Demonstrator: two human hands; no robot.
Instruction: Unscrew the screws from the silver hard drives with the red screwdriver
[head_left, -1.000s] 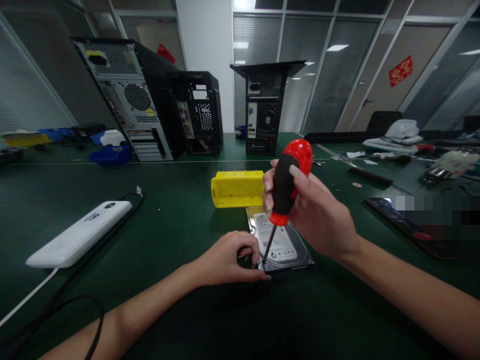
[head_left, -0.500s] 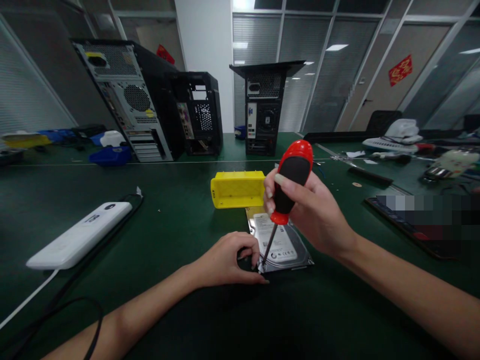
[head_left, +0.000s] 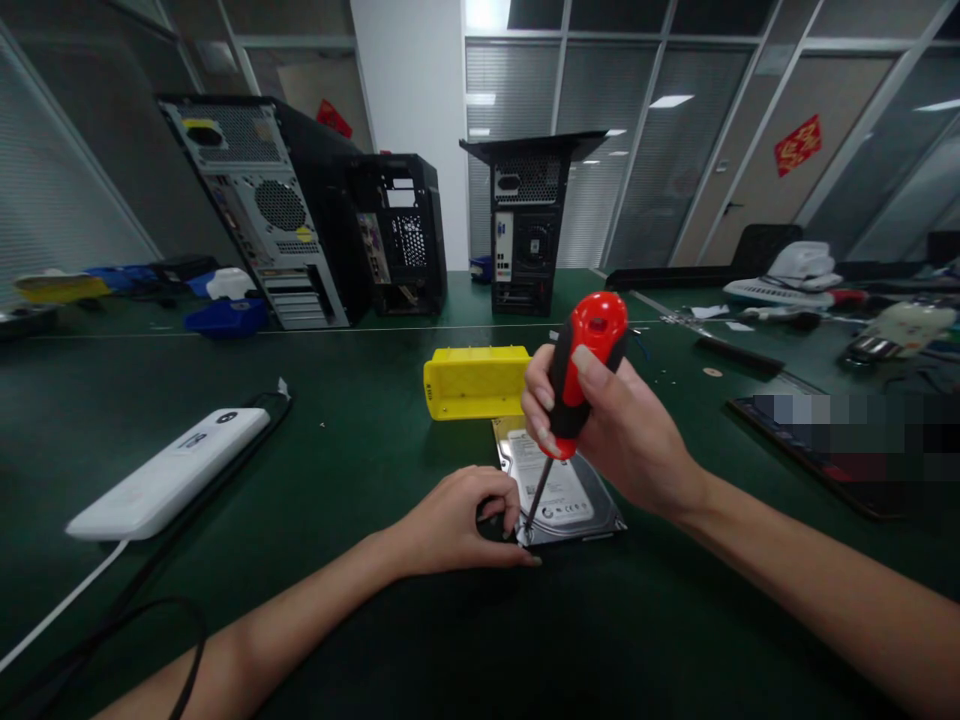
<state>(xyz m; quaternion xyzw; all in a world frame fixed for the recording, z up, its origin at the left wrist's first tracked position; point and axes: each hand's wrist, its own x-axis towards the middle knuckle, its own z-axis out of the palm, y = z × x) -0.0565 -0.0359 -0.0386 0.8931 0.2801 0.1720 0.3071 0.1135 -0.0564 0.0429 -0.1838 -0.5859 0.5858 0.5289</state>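
A silver hard drive (head_left: 559, 495) with a white label lies flat on the green table in front of me. My right hand (head_left: 615, 420) is wrapped round the red and black handle of a screwdriver (head_left: 589, 375). The tool leans, its shaft running down to the drive's near left corner, where the tip meets it. At that same corner my left hand (head_left: 461, 520) grips the hard drive between thumb and curled fingers. Just beyond the drive stands a yellow plastic bin (head_left: 476, 385) with its open side toward me; the right hand hides its right end.
Computer cases (head_left: 529, 225) stand along the back, a large one (head_left: 270, 200) at left. A white power bank (head_left: 172, 470) with cables lies left. To the right are a dark flat device (head_left: 810, 450), partly pixelated, and a metal strip (head_left: 739, 355).
The screwdriver handle has turned in my right hand, so a red part now faces me. Its tip stays at the same corner, and my left hand keeps its place.
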